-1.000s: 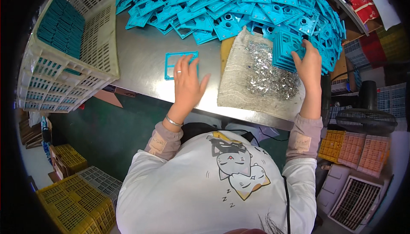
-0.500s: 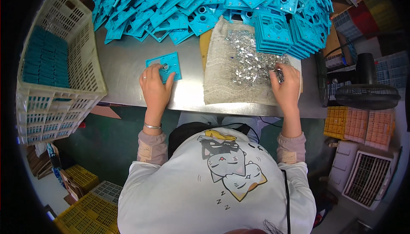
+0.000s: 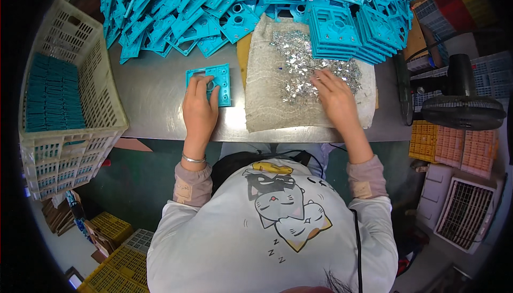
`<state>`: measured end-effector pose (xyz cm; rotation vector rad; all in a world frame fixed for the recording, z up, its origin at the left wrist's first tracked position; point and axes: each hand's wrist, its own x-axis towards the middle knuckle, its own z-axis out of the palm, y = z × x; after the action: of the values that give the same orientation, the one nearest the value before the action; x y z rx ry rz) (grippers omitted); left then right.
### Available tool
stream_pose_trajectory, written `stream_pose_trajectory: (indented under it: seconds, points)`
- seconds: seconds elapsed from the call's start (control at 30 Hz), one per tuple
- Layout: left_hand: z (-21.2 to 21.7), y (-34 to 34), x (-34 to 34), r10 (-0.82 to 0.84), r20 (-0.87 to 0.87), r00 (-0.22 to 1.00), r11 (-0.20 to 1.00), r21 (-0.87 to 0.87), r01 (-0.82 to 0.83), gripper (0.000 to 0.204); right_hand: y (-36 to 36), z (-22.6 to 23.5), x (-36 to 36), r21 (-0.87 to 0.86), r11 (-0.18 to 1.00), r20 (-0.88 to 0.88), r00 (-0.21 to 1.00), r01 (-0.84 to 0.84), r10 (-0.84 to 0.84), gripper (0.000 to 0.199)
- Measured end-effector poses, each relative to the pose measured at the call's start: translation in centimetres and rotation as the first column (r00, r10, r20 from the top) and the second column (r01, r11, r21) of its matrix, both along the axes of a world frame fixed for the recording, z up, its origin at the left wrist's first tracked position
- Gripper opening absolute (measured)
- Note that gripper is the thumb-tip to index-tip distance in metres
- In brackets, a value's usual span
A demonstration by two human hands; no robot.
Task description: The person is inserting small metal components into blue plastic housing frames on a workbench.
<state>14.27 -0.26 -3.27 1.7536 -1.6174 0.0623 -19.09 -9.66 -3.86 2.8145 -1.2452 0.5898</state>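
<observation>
A flat teal plastic plate (image 3: 224, 82) with a round hole and small studs lies on the steel bench in front of me. My left hand (image 3: 201, 100) is closed on it, with the fingertips and thumb near the hole. To the right, my right hand (image 3: 336, 96) reaches over a spread of small shiny metal pieces (image 3: 294, 71) on a pale cloth (image 3: 264, 106). Its fingertips are drawn together among the pieces, and whatever is between them is too small to make out.
A large heap of teal plates (image 3: 181, 12) covers the back of the bench. Neat stacks of plates (image 3: 334, 33) stand behind the metal pieces. At the left is a white crate (image 3: 115, 92) with packed teal parts; at the right, a black fan (image 3: 462, 111).
My right hand has moved left across the metal pieces, from their right edge toward the middle. My left hand stays at the plate, its fingers shifted slightly over the hole.
</observation>
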Motion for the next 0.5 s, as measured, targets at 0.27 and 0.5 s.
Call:
stream_pose_trajectory:
  seconds: [0.27, 0.5]
  points:
    - [2.2, -1.9, -3.1, -0.273, -0.121, 0.955, 0.961, 0.017, 0.277, 0.028, -0.9, 0.8, -4.1, -0.107, 0.993, 0.04, 0.998, 0.048, -0.043, 0.019]
    - [2.6, -4.1, -4.6, -0.376, -0.023, 0.926, 0.917, 0.131, 0.376, 0.031, -0.9, 2.8, -2.9, -0.013, 0.983, 0.196, 0.965, 0.181, -0.175, 0.013]
